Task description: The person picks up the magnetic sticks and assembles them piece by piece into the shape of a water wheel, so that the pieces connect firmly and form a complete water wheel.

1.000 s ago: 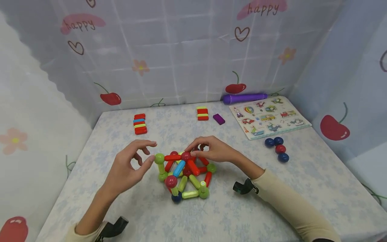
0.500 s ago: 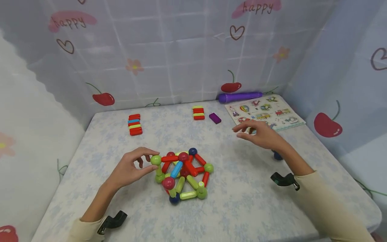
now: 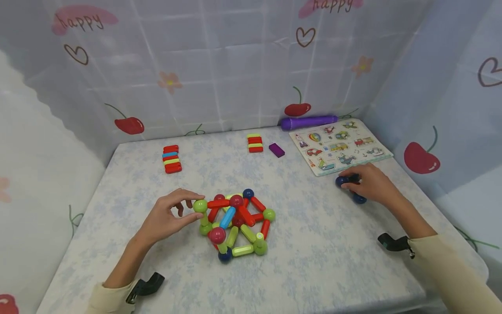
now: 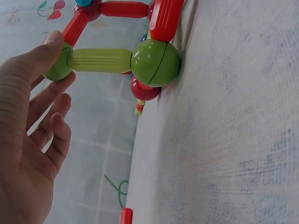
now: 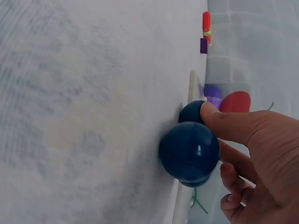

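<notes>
While my left hand stays by the toy, my right hand has gone off to the side.

Right hand: my right hand [image 3: 370,185] has left the toy and now sits on the dark blue round plastic balls [image 5: 189,151], near the picture puzzle board [image 3: 341,146]. My thumb and fingers curl round one ball.

Left hand: my left hand [image 3: 168,216] is still at the green plastic ball [image 3: 200,205] on the corner of the stick-and-ball toy [image 3: 235,224]. My fingertips touch it lightly, fingers loose, not gripping.

What it means: I think I am fetching a new ball for the toy.

Toy: mid-table, standing.
</notes>
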{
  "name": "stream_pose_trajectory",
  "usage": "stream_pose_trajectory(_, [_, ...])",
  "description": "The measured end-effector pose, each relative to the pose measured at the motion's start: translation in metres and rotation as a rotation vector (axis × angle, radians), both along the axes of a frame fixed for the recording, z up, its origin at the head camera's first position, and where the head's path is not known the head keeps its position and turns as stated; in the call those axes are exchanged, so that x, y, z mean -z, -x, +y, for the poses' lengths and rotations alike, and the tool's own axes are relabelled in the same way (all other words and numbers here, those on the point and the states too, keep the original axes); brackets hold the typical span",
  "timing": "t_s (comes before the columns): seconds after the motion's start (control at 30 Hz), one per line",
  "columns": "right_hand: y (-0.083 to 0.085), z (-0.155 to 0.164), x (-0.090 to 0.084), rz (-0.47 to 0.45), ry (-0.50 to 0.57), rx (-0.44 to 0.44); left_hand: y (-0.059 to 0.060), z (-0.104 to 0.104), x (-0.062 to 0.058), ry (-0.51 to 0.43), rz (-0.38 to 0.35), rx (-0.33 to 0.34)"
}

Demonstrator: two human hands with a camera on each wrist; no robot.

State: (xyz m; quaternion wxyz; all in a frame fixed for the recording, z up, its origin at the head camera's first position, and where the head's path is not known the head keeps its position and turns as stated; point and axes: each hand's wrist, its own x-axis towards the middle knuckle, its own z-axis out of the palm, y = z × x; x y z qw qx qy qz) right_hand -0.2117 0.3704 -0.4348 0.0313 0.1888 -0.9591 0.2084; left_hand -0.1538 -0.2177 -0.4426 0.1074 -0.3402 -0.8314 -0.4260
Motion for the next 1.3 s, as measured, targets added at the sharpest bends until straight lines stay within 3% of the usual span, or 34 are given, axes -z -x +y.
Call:
stream_pose_trajectory(0.2, [-0.003, -0.021, 0.001, 0.055, 0.040, -0.012, -0.001, 0.000, -0.001, 0.000, 0.000, 0.010])
stream_pose_trajectory(0.37, [-0.017, -0.065, -0.011, 0.134, 0.156, -0.088, 0.000, -0.001, -0.009, 0.024, 0.027, 0.016])
stream_pose_trajectory(0.57, [-0.051, -0.129, -0.027, 0.107, 0.359, -0.241, 0.003, 0.011, -0.035, 0.090, 0.115, 0.037])
stream_pose_trajectory(0.77, [-0.073, -0.174, -0.026, -0.004, 0.489, -0.458, 0.003, 0.049, -0.066, 0.202, 0.175, 0.157])
stream_pose_trajectory(0.93, [-0.078, -0.189, -0.015, -0.059, 0.512, -0.542, 0.004, 0.074, -0.076, 0.306, 0.185, 0.235])
stream_pose_trajectory(1.3, [-0.084, -0.193, -0.010, -0.062, 0.524, -0.566, 0.010, 0.099, -0.081, 0.535, 0.137, 0.340])
